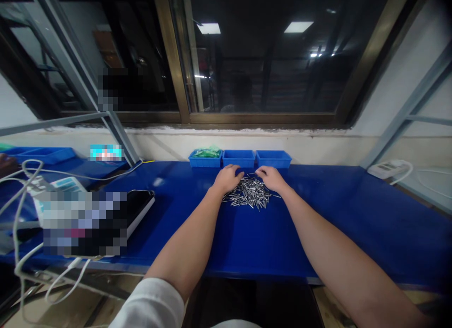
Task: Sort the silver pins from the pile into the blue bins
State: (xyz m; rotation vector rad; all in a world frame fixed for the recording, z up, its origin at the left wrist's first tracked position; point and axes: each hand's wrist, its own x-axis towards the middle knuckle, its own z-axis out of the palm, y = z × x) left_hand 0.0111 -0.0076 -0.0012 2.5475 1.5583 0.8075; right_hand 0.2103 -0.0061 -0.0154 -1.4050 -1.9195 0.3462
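Note:
A loose pile of thin, shiny metal pins (250, 193) lies on the blue tabletop, pointing in many directions. At the pile's far left edge is my left hand (229, 178), its fingers curved and a gap showing between thumb and fingers. My right hand (271, 178) is at the far right edge of the pile, thumb and fingertips drawn close together. Whatever may be between those fingertips is too small to make out. Just beyond my hands stand a middle blue bin (238, 158) and a right blue bin (273, 159).
Green packets (207, 152) fill the left blue bin (205, 162). A phone-like device (141, 203) with white cables lies on the left of the blue table (247, 252). A power strip (387, 168) sits at the far right. Another person's hand (7, 164) shows at the left edge.

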